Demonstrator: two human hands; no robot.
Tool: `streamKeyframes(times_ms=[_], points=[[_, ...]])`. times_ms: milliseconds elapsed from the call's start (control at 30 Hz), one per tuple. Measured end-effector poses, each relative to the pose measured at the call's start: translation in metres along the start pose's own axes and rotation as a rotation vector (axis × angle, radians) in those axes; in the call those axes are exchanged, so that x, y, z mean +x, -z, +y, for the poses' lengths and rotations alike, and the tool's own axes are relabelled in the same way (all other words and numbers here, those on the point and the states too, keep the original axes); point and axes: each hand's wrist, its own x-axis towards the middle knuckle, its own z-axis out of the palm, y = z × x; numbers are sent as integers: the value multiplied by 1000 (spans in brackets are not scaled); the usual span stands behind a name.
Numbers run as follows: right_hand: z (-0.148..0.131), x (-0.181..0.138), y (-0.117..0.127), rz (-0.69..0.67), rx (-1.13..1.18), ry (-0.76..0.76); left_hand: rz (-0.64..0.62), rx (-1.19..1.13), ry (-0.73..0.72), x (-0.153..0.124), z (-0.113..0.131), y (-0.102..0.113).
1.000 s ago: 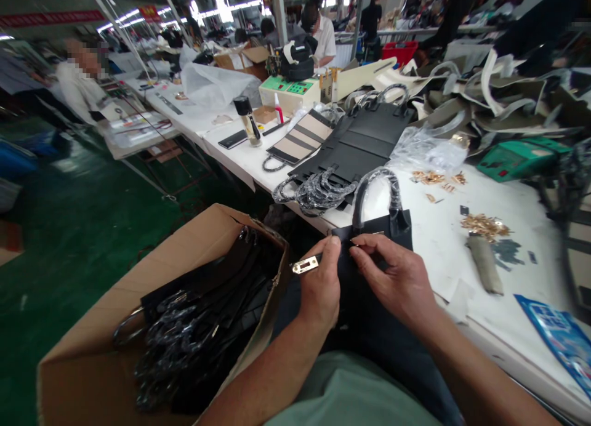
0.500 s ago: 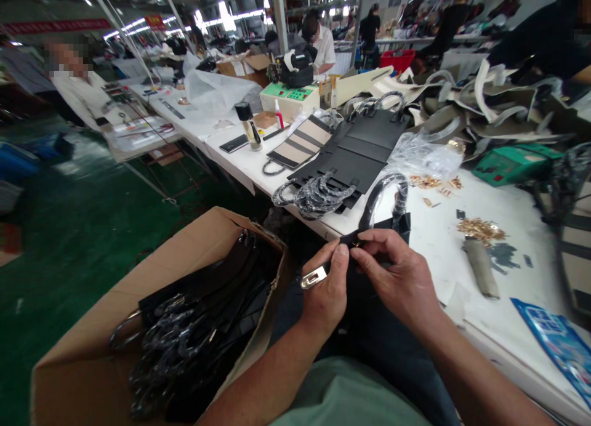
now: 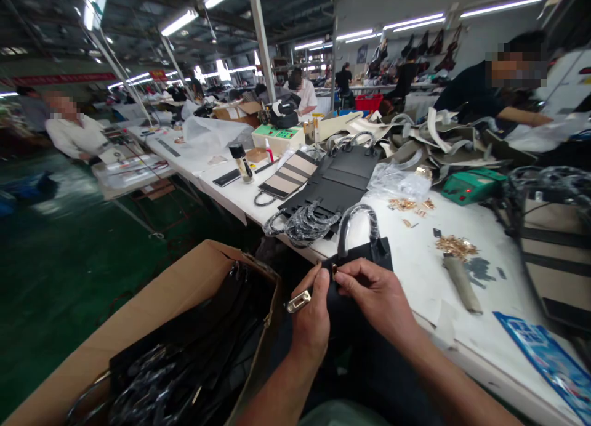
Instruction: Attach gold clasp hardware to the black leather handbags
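A black handbag piece [image 3: 364,251] with a plastic-wrapped handle [image 3: 358,212] rests at the table's near edge and hangs toward my lap. My left hand [image 3: 310,315] is closed on its black material, thumb on top. A metal plate with a slot [image 3: 298,301] sticks out on the left side of that hand; what it is fixed to is mostly hidden. With thumb and forefinger, my right hand [image 3: 373,290] pinches a small gold-coloured metal fitting [image 3: 334,269] against the black material, right beside my left thumb.
An open cardboard box [image 3: 203,260] of black bag pieces stands at lower left. On the white table [image 3: 415,278] are stacked black panels [image 3: 344,173], gold fittings [image 3: 457,247], a grey cylindrical object [image 3: 463,284], a blue packet [image 3: 540,352] and a green device [image 3: 473,186]. Co-workers sit beyond.
The view has tilted up, so more of the ceiling and a co-worker at right show. Both hands keep their hold; the gold fitting now shows more clearly at the right fingertips.
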Motion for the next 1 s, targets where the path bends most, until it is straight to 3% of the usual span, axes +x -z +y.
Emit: streamKeyframes(times_ms=[200, 300, 400, 500, 600, 700, 767, 867, 933, 1000], points=[[-4, -10, -7, 146, -56, 139, 70, -182, 91, 6, -4, -3], [4, -21, 16, 320, -134, 240, 152, -388, 212, 19, -6, -8], [18, -24, 53, 534, -120, 123, 159, -560, 378, 29, 1, -16], [32, -16, 83, 365, 86, -128, 60, -620, 544, 33, 7, -25], [41, -7, 96, 259, 355, -241, -64, -554, 608, 38, 2, -24], [46, -1, 97, 239, 474, -253, -69, -319, 436, 53, -3, -13], [49, 3, 97, 219, 458, -237, 6, -76, 187, 65, 1, -5], [55, 11, 99, 245, 342, -207, 72, 336, -300, 79, 22, -4], [57, 19, 103, 227, 260, -160, 10, 574, -613, 83, 40, -15], [58, 26, 108, 167, 197, -76, -112, 709, -808, 89, 54, -32]])
